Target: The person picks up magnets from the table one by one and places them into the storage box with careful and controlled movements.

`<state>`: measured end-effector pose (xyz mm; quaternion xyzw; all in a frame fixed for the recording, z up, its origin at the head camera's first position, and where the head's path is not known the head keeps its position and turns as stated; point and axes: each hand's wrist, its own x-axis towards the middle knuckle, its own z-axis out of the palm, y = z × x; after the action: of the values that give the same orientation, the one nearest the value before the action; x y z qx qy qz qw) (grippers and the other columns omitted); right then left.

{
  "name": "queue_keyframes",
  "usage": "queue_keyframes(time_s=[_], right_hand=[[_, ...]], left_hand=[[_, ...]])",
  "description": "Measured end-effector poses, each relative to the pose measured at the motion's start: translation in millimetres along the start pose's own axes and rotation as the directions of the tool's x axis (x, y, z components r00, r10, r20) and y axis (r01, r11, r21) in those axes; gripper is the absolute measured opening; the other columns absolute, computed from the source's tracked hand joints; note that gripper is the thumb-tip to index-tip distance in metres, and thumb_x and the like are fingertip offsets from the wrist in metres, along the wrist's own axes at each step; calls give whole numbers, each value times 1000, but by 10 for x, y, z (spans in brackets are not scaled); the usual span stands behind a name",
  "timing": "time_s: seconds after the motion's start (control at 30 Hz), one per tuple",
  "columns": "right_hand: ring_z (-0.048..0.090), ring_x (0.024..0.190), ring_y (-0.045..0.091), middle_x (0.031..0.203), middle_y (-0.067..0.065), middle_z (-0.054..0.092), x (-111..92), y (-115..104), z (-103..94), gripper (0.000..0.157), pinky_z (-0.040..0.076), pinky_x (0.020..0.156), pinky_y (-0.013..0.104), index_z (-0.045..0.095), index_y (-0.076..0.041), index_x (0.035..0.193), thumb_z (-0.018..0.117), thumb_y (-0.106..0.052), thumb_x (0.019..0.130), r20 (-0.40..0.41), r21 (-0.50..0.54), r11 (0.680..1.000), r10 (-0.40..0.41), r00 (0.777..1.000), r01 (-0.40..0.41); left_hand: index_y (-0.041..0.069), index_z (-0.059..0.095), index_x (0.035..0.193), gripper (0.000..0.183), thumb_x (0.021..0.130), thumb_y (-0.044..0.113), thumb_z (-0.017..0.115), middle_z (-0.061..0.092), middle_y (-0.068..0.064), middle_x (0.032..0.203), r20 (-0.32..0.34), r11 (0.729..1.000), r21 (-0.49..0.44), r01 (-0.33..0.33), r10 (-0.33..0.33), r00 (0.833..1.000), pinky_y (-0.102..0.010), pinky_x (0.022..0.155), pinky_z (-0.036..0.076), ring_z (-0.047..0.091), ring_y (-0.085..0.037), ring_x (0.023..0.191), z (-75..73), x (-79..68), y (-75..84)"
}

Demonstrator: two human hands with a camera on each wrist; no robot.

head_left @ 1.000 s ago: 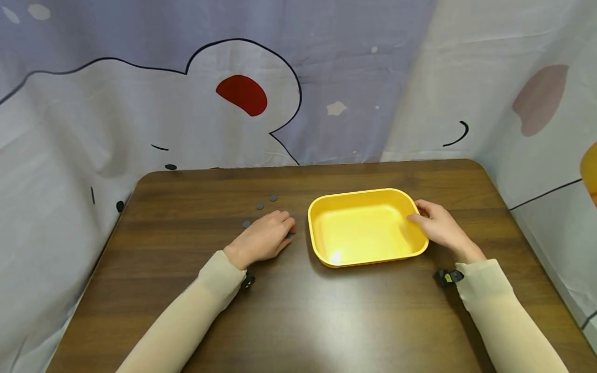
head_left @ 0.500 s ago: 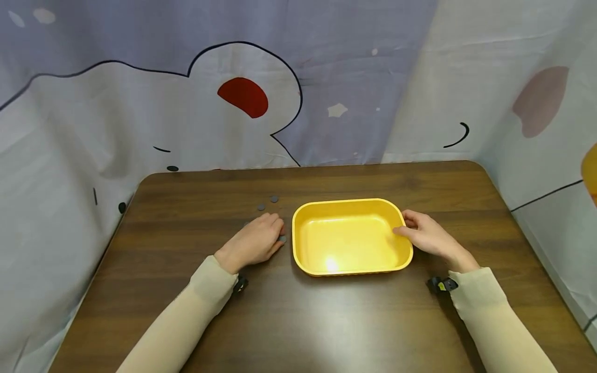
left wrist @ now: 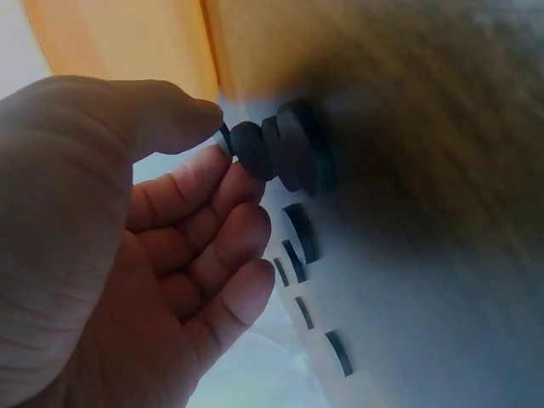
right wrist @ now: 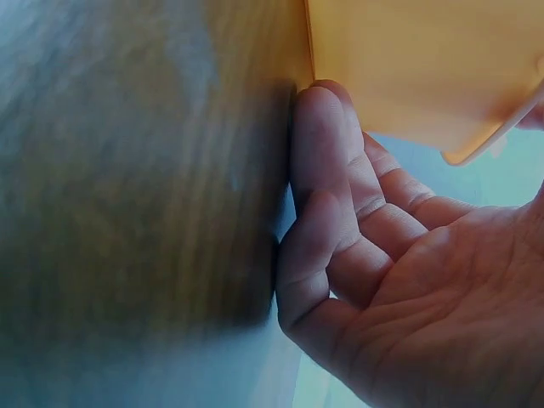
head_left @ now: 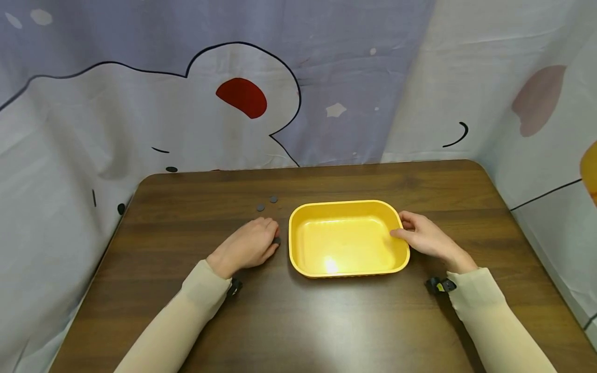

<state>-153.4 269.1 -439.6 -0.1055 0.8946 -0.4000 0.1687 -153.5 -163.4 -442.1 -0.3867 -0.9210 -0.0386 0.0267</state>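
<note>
In the head view my left hand (head_left: 249, 243) is low over the table, left of a yellow plastic tray (head_left: 298, 267). Its thumb and index finger pinch a small dark round disc (left wrist: 225, 138), seen edge-on in the left wrist view. More dark discs (left wrist: 299, 231) lie on the table just past those fingertips, several of them close together. My right hand (head_left: 426, 235) grips the tray's right end, thumb over the rim and fingers along the outer wall. From the right wrist, the fingers (right wrist: 319, 144) show low beside the tray wall (right wrist: 408, 68).
Two loose grey discs (head_left: 260, 207) lie behind my left hand on the brown wooden table (head_left: 186, 207). A printed curtain (head_left: 350, 77) hangs behind the table and along its sides.
The tray has slid left and slightly toward me with my right hand on it. My left hand has drawn back a little to the left and nearer.
</note>
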Motion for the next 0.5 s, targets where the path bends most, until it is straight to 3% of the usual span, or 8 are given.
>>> queue_keyframes(time_s=[0.3, 0.5], right_hand=[[66, 79, 16, 107, 15, 73, -8, -17, 8, 32, 54, 69, 23, 58, 3, 121, 64, -19, 100, 0, 4, 1000, 1, 1000, -1], [67, 81, 16, 109, 16, 73, -9, -28, 11, 34, 55, 69, 24, 58, 3, 124, 64, -20, 100, -1, 11, 1000, 14, 1000, -14]], left_hand=[[7, 57, 93, 19, 93, 15, 74, 58, -1, 80, -19, 1000, -17, -11, 11, 1000, -33, 71, 55, 58, -17, 73, 2, -34, 9], [7, 56, 93, 20, 91, 15, 75, 56, -1, 79, -60, 1000, 6, -31, 31, 998, -30, 70, 53, 54, -16, 72, -147, 21, 33]])
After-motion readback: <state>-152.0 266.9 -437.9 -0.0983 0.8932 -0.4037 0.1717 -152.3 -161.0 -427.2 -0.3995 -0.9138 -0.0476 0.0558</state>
